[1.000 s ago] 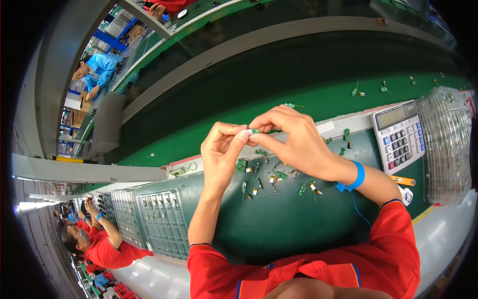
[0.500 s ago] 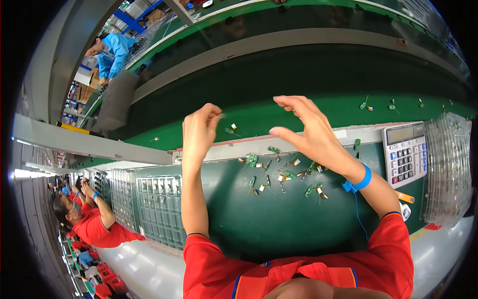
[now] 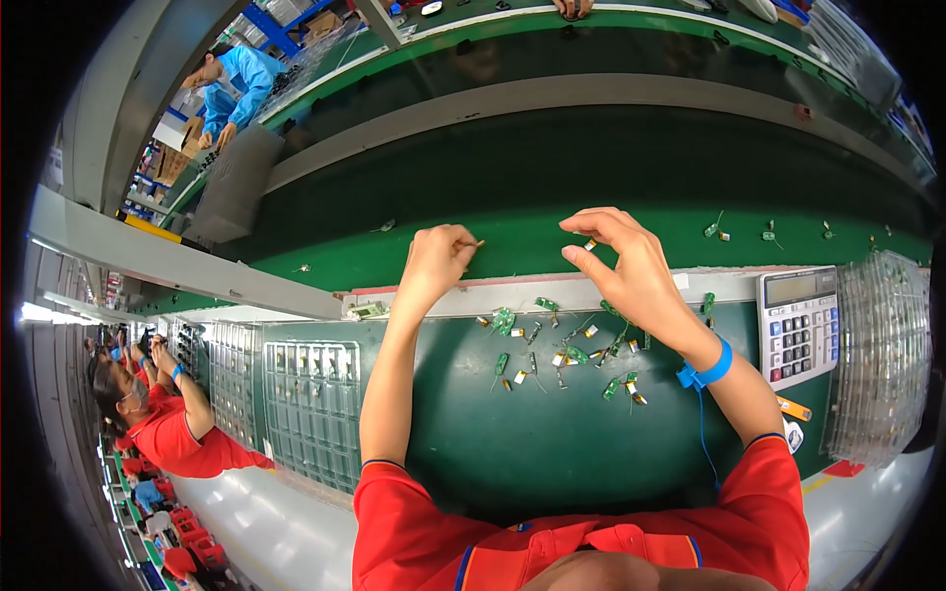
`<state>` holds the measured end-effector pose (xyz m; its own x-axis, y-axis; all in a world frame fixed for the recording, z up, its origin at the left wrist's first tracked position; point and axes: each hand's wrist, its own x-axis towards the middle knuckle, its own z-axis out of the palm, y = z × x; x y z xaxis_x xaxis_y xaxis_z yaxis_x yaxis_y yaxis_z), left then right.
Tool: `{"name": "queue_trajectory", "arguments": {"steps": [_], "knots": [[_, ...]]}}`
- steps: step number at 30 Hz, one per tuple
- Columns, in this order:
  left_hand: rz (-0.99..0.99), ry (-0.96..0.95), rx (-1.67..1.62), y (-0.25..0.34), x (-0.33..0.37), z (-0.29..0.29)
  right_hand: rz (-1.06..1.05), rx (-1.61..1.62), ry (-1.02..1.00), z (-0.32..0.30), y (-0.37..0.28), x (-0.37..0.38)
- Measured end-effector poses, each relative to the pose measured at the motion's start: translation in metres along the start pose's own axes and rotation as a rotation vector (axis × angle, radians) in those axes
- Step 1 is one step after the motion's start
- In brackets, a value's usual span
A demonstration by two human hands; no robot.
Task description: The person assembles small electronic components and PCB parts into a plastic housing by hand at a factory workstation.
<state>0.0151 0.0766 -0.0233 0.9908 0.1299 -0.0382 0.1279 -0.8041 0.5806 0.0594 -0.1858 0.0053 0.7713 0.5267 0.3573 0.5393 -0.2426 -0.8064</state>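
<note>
My left hand (image 3: 440, 264) is closed in a pinch above the green belt. A small part with a yellowish tip (image 3: 480, 243) pokes out of its fingers; the rest is hidden. To its right, my right hand (image 3: 619, 261) has thumb and forefinger apart, with a blue strap on that wrist. In the gap between them shows a small white-and-gold piece (image 3: 591, 244), seemingly on the belt behind. Below both hands, small green circuit boards (image 3: 503, 321) with wires and little white-and-gold pieces lie scattered over the dark green bench (image 3: 473, 424).
A calculator (image 3: 799, 320) and stacked clear trays (image 3: 880, 360) stand on the right. Clear compartment trays (image 3: 313, 414) lie left. More boards (image 3: 713, 229) rest on the belt (image 3: 512, 261). A metal post and beam (image 3: 197, 261) cross the left side. Co-workers sit left and beyond.
My left hand has moved right and its fingers have closed on a small part. The board between my hands no longer shows on the belt. Another board now shows left of my left hand.
</note>
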Motion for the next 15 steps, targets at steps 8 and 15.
{"name": "queue_trajectory", "arguments": {"steps": [8,15], "knots": [[0.005,-0.166,-0.85,0.073,-0.028,-0.001,0.251,0.437,-0.1,0.011,-0.006,-0.003],[-0.012,-0.063,-0.89,0.078,-0.035,0.005,-0.491,-0.153,0.194,0.013,-0.007,-0.005]]}}
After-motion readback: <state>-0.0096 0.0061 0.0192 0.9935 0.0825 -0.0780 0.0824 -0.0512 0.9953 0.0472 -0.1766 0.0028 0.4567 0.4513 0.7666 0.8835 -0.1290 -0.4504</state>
